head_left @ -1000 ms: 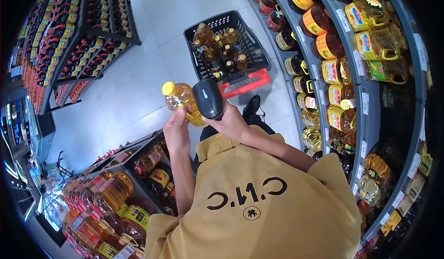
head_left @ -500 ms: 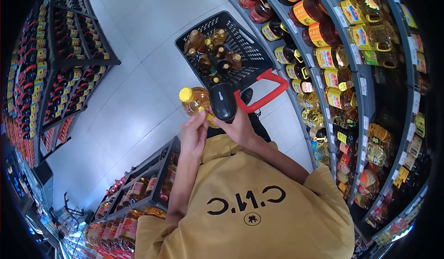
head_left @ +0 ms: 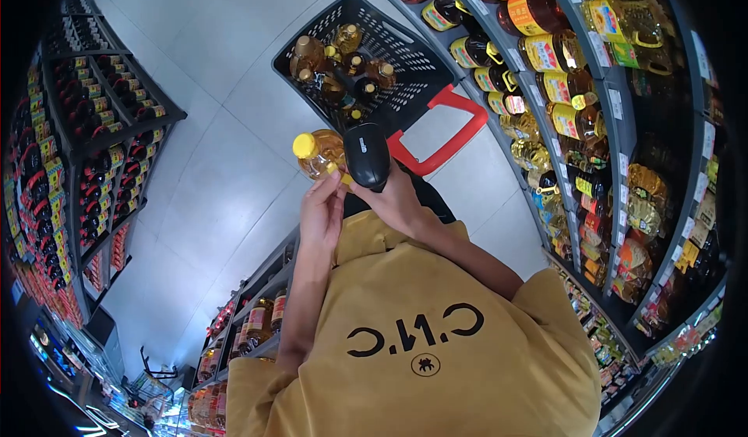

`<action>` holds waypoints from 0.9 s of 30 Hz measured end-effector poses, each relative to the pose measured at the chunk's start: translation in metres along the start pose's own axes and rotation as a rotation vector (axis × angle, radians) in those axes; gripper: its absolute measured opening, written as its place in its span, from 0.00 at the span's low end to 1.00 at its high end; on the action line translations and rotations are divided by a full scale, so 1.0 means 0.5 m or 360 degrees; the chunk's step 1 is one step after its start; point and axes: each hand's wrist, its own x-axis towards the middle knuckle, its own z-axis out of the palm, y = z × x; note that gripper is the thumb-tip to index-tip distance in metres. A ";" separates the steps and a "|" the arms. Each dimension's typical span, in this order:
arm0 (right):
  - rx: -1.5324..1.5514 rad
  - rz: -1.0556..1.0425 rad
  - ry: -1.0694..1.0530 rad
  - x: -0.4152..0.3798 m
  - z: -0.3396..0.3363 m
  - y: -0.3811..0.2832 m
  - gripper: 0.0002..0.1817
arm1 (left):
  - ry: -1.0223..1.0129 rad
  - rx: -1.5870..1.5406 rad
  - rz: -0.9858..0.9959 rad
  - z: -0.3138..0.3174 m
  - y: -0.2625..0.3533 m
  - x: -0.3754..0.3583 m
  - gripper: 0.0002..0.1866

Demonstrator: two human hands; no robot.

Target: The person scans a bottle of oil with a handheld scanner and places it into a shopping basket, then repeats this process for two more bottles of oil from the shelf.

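Left hand point(head_left: 321, 215) on near side of the yellow-capped oil bottle point(head_left: 329, 150); grip closed, fingers pinched at a yellow part on the bottle's side. This hand looks the nearer one to the bottle. Right hand point(head_left: 400, 203) to the bottle's right, wrapped around a black barcode scanner point(head_left: 367, 156); scanner overlaps bottle, contact unclear. Bottle tilted, cap toward camera, long axis running down and away, base hidden. Beyond bottle: black shopping basket point(head_left: 421, 61) with red handle point(head_left: 453, 147).

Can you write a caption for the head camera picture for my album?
Near a basket of bottles, the left hand holds a yellow-capped bottle, the right hand a black scanner.
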 end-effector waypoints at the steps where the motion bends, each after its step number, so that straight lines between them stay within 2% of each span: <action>1: -0.0002 -0.0104 0.0021 0.005 0.002 0.004 0.28 | -0.0009 0.0021 0.0016 0.008 0.004 0.007 0.13; 9: 0.0140 -0.0009 0.0006 0.070 -0.023 0.004 0.27 | 0.0014 0.0139 0.0065 0.050 0.023 0.060 0.15; 13: 0.0197 0.0025 0.0039 0.107 -0.039 0.014 0.26 | 0.0014 0.0241 0.0038 0.064 0.026 0.090 0.19; 19: 0.0430 0.0088 0.0085 0.155 -0.048 0.027 0.21 | 0.0117 0.0278 0.0014 0.104 0.027 0.125 0.17; 24: 0.0661 0.0204 0.0196 0.189 -0.042 0.014 0.20 | 0.0082 0.0223 -0.0098 0.105 0.045 0.172 0.18; 27: 0.0616 0.0283 0.0298 0.205 -0.023 0.027 0.20 | 0.0010 0.0152 -0.0252 0.095 0.059 0.208 0.19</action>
